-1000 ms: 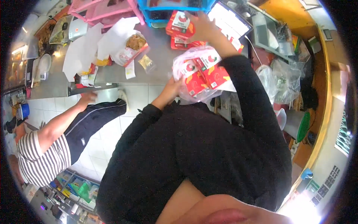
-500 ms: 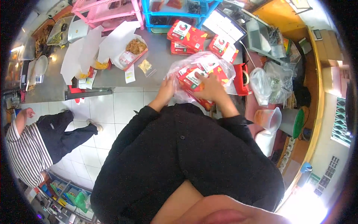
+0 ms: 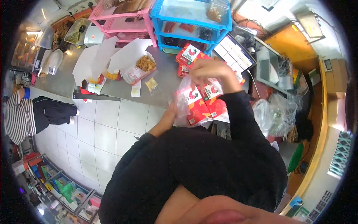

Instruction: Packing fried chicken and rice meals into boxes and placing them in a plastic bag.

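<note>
A clear plastic bag (image 3: 182,118) stands at the counter's near edge, with red-and-white cardboard food boxes (image 3: 199,112) side by side inside it. My left hand (image 3: 170,115) holds the bag's left side, its fingertips partly hidden by the plastic. Over the bag's far rim, my right hand (image 3: 214,71) is closed with curled fingers on the plastic. Just behind it are more red boxes (image 3: 189,54), stacked and partly covered by that hand.
Left of the bag are an open box of fried food (image 3: 145,63), more open white-lidded boxes (image 3: 87,67) and a small sachet (image 3: 151,85). Pink (image 3: 123,16) and blue (image 3: 192,28) tiered racks stand behind, beside a screen (image 3: 233,54). A person in stripes (image 3: 22,115) is far left.
My right hand has lifted off the boxes in the bag and moved to its far rim. The boxes now sit lower and more upright in the bag. The striped person has shifted.
</note>
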Tool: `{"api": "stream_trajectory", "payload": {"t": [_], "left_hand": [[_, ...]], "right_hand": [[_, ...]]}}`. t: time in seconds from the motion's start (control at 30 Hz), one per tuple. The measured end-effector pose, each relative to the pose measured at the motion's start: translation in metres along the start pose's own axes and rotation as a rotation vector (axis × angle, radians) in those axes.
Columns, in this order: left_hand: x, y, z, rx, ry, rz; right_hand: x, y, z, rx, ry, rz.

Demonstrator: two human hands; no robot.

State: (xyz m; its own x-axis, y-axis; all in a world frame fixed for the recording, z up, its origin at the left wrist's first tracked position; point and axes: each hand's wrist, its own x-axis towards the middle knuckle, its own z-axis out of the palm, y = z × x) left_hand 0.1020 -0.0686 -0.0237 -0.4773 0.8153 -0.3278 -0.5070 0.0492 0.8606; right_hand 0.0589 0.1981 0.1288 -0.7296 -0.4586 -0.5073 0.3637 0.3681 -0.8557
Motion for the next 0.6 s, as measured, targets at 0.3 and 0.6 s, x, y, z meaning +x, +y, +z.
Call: {"api": "stream_trajectory", "payload": {"t": [0.3,0.6], "left_hand": [[-0.016,-0.061,-0.012,0.409,0.076,-0.172],[-0.019,0.060,0.035,0.083,-0.233,-0.414]], "right_hand": [[0.093,0.166,-0.052,-0.821,0.750,0.457],[0.007,0.086,-0.031,-0.772,0.915,0.196]]}}
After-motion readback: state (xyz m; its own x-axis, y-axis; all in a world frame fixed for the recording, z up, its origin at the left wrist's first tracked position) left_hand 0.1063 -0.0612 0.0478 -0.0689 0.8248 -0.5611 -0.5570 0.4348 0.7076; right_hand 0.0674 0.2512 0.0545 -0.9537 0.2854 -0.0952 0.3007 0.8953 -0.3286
